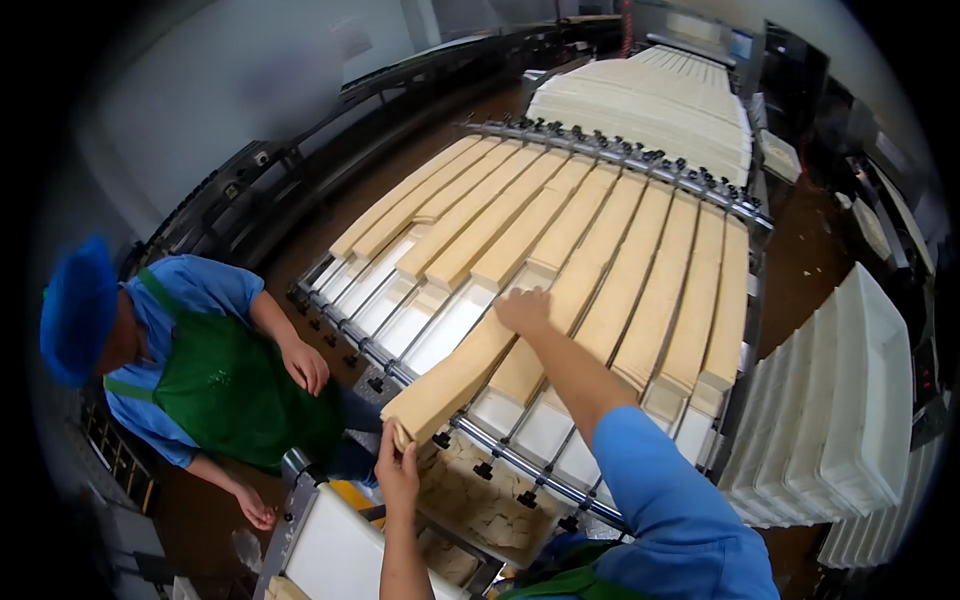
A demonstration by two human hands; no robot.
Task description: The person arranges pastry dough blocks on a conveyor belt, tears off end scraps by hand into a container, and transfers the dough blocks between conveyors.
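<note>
My left hand (398, 462) grips the near end of a long pale block stack (450, 385), which sticks out over the front rail. Its fingers and thumb are closed round the end layers. Farther up the same stack, my right hand (524, 312) rests on top with bent fingers pressed on it. Several similar long pale stacks (640, 285) lie side by side in lanes on the white conveyor (430, 340), parted by thin metal rods. Their near ends stop at uneven distances from the rail.
A co-worker in a green apron (230, 390) stands at the left. Below the front rail (480, 440) is a bin of broken pale pieces (480, 500). A white surface (340, 545) lies at lower left. Stacked white trays (840, 400) stand at right.
</note>
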